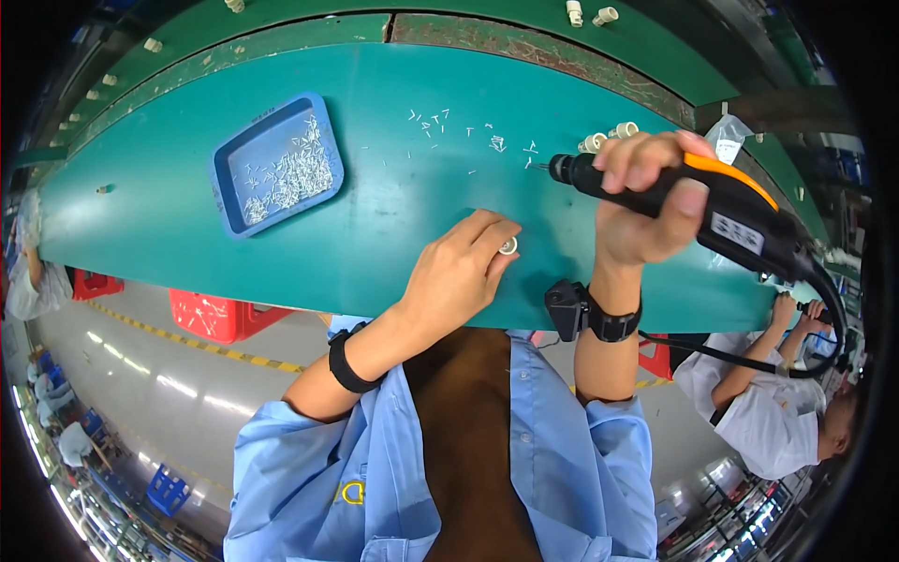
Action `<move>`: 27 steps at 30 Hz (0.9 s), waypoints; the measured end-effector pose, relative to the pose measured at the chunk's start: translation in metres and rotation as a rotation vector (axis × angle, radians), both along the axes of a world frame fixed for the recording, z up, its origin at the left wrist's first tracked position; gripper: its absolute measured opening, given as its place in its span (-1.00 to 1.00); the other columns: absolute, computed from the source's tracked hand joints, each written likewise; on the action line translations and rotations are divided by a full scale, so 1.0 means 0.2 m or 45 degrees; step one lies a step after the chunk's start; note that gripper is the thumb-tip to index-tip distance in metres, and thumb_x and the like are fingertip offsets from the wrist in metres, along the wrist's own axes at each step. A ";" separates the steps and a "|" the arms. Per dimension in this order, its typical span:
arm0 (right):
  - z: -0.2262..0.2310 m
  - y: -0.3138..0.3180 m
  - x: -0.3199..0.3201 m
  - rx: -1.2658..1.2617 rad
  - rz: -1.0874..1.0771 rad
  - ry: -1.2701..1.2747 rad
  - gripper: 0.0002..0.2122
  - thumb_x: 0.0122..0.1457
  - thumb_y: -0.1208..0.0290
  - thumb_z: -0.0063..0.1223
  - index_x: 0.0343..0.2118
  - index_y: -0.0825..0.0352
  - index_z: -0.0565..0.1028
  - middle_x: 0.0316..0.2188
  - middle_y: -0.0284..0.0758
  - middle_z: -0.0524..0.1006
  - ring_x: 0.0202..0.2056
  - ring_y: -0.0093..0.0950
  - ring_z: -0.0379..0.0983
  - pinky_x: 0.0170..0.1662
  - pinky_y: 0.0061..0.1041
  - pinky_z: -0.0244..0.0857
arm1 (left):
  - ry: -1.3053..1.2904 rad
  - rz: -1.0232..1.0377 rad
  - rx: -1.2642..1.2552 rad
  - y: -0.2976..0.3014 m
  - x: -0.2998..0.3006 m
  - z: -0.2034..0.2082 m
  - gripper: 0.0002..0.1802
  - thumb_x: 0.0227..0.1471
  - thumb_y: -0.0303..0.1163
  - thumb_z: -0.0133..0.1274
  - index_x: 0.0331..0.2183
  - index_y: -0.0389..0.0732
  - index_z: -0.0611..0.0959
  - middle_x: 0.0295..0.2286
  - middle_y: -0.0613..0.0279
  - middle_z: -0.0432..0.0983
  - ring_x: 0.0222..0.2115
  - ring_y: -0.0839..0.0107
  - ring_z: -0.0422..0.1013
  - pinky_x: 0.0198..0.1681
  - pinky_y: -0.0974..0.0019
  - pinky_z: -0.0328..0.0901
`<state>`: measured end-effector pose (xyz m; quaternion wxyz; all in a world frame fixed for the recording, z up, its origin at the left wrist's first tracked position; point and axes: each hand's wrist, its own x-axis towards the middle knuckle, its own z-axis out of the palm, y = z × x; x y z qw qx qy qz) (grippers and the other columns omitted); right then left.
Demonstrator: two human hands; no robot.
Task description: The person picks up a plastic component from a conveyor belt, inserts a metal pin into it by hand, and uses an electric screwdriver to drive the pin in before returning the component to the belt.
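Note:
My left hand [449,272] rests low over the green tabletop [375,244], its fingers closed round a small cream cylindrical fitting [508,246] with its round end facing up. In my right hand [646,206] is a black electric screwdriver [782,234] with an orange stripe. Its thin bit points left and stays apart from the fitting. Small silvery screws [496,143] lie scattered beyond my hands, some close to the bit. More of these screws fill part of a blue tray [334,155] at the left.
Two cream fittings [622,130] stand behind my right hand, near a clear plastic bag [729,140]. Other fittings sit on the far ledge [524,26]. The screwdriver's black cable [838,328] loops down at the right. A co-worker [773,412] sits at the right; red stools [211,317] are below the table.

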<state>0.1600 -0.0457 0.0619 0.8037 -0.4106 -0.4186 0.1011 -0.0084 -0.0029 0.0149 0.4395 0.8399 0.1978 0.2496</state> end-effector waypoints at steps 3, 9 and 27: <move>0.07 -0.06 0.01 0.076 0.062 -0.046 -0.56 0.15 -0.04 -0.15 -0.09 0.24 0.35 -0.59 -0.44 0.32 -0.62 -0.54 0.23 -0.47 -0.41 0.19 | -0.009 0.024 0.015 -0.01 0.00 -0.01 -0.76 -0.13 -0.58 0.12 -0.31 -0.27 0.53 -0.35 0.15 0.46 -0.46 0.13 0.44 -0.44 0.19 0.37; 0.15 -0.15 0.04 0.105 0.083 -0.062 -0.53 0.14 -0.05 -0.14 -0.06 0.25 0.33 -0.59 -0.42 0.33 -0.62 -0.53 0.24 -0.47 -0.40 0.20 | -0.044 0.063 -0.048 0.02 0.05 -0.05 -0.76 -0.13 -0.59 0.11 -0.29 -0.27 0.53 -0.36 0.14 0.46 -0.45 0.12 0.44 -0.44 0.18 0.36; 0.31 -0.24 -0.06 0.150 0.422 -0.043 -0.42 0.08 -0.16 -0.07 -0.04 0.27 0.34 -0.52 -0.48 0.35 -0.56 -0.60 0.25 -0.41 -0.48 0.17 | -0.263 0.183 0.237 0.07 0.05 0.10 -0.58 -0.30 -0.51 0.29 -0.26 -0.23 0.59 -0.30 0.24 0.38 -0.53 0.37 0.30 -0.52 0.33 0.24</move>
